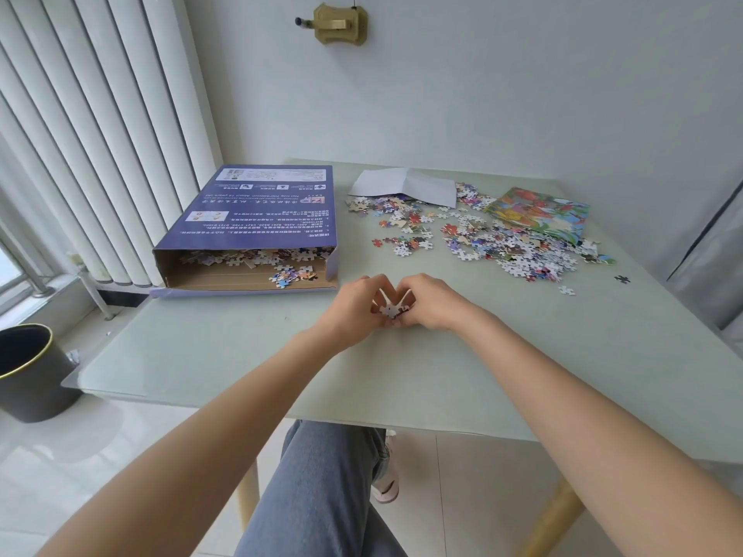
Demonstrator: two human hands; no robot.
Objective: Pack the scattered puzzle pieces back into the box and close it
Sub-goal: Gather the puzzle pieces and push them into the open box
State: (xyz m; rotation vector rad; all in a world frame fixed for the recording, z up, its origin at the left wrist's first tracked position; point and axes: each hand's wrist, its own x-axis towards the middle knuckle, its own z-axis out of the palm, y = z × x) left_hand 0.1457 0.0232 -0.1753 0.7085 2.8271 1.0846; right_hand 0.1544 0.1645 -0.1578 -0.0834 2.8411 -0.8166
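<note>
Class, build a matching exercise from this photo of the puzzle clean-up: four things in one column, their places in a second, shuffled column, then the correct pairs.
Things
1. purple cardboard puzzle box
2. white folded paper sheet
3. black round waste bin
4. small bunch of puzzle pieces

Places
A. on the floor, left of the pale green table
B. held between the left hand and right hand
C. at the table's far edge, beside the big pile of loose pieces
D. on the table's left side, open end towards the person

Pairs: 1-D, 2-C, 3-A, 4-B
</note>
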